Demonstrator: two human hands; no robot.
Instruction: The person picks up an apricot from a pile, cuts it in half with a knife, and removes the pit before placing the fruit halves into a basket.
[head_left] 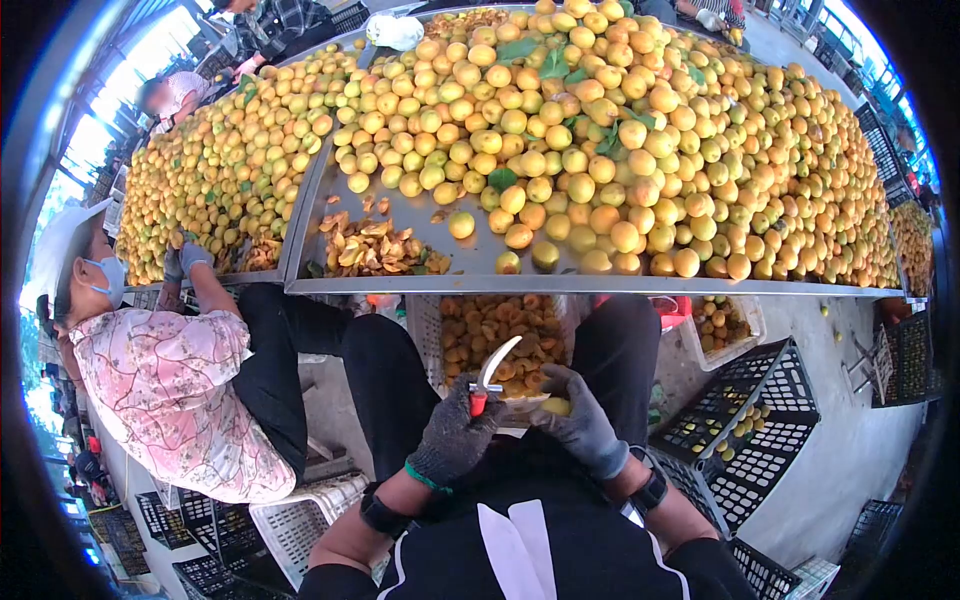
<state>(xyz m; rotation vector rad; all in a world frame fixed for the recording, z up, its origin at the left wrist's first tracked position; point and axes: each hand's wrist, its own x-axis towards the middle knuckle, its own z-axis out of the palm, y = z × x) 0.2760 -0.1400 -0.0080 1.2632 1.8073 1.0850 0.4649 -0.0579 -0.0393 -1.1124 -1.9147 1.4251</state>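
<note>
My left hand (452, 437), in a dark grey glove with a green cuff, is closed around the red handle of a curved knife (494, 362). Its pale blade points up and curves to the right. In my right hand (588, 428), which wears a lighter grey glove, a yellow-green apricot (556, 406) is held between the fingers and thumb. Both hands are above my lap, a little apart from each other. Just beyond them, between my knees, a white crate (427, 345) contains cut apricots (500, 335).
A metal table (600, 284) heaped with apricots (640, 140) spans the front. A pile of brown scraps (370, 245) lies near its edge. At left sits a co-worker (170, 400) in a floral top. Black crates (770, 430) stand at right; other people work across the table.
</note>
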